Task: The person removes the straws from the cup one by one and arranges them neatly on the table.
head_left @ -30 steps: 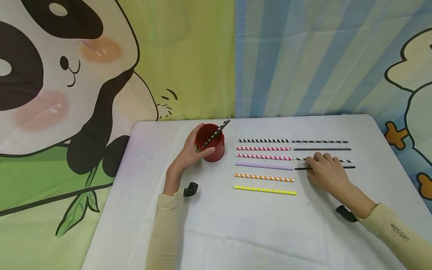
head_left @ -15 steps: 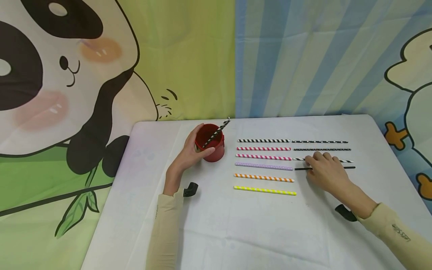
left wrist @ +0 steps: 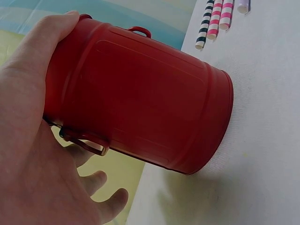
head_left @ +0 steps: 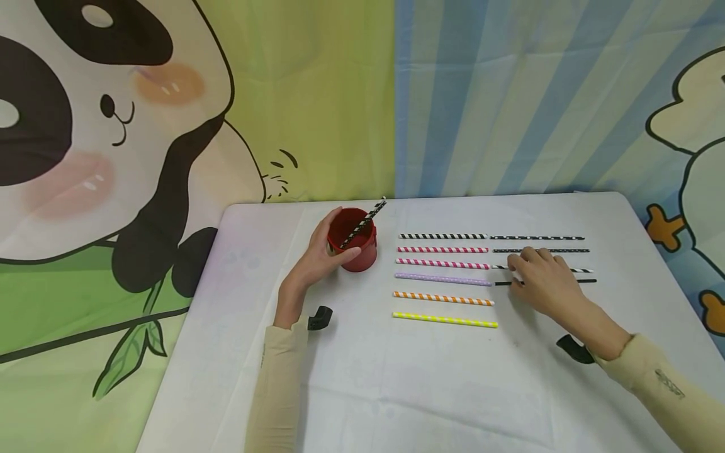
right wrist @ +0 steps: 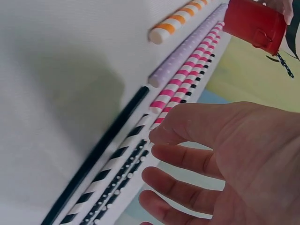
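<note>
My left hand [head_left: 318, 255] grips a small red metal bucket [head_left: 362, 259] near its rim, fingers on the far left side and thumb in front. In the left wrist view the bucket's side and small handle loops show. Black-and-white patterned straws [head_left: 367, 220] lean inside it. My right hand [head_left: 544, 280] hovers over the right-hand column of straws with loosely bent fingers. In the right wrist view nothing shows between its thumb and fingers. Nearest to it are a black-and-white striped straw [right wrist: 108, 168] and a plain black straw [right wrist: 98, 152]. Beyond these lie two black dotted straws [head_left: 540, 250].
A left column of straws lies parallel: black striped [head_left: 442, 236], red striped [head_left: 442, 250], pink striped [head_left: 442, 263], lilac dotted [head_left: 442, 279], orange striped [head_left: 442, 298] and yellow striped [head_left: 444, 319]. A white cloth covers the table [head_left: 430, 390]. Printed curtains [head_left: 328, 94] hang behind.
My right hand has shifted slightly left and away from me over the straws. The left hand, the bucket and the laid-out straws look unmoved.
</note>
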Available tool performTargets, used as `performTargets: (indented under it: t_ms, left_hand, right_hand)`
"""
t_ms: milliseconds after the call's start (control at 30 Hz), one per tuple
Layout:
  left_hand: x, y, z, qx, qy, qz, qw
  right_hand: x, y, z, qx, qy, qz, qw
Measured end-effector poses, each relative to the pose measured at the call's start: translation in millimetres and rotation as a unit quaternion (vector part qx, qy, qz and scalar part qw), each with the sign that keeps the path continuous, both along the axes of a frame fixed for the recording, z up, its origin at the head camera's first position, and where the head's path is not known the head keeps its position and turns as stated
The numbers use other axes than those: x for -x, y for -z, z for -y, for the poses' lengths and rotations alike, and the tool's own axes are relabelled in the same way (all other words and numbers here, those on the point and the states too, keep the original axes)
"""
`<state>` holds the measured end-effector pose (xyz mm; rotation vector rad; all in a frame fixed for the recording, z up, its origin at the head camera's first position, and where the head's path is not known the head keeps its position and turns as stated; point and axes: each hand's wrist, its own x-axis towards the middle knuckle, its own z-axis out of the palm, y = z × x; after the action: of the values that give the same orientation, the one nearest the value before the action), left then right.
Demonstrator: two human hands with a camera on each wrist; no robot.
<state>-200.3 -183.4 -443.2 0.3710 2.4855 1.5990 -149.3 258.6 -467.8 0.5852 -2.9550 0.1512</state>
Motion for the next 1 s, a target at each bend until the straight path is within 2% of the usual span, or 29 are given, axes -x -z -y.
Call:
performTargets:
  t_ms: [100,333,567,833,1000]
  left_hand:
    - [-0.1,0.0,-0.2,0.0,0.0,-0.001,1.0]
    - [17.3,36.8,8.0,0.003,-0.006,-0.013,0.9999]
    - [16.5,36.1,7.7,0.01,-0.013,-0.014,0.9998]
    - [16.3,35.9,8.1,0.019,-0.017,-0.012,0.9996]
    - [16.0,36.1,7.7,0.017,-0.016,-0.012,0.9997]
  right_hand:
    - [2.9,-2.5,2.9,0.003,-0.007,-0.011,1.0]
    - [8.0,-9.8,15.1,-0.014,0.012,0.022,1.0]
    - [13.8,-14.1,25.9,-0.008,0.012,0.04,0.999]
    - [21.3,-14.7,39.8,0.043,-0.01,0.03,0.999]
    - [27.7,-14.3,49.3,0.072,-0.024,0.05,0.996]
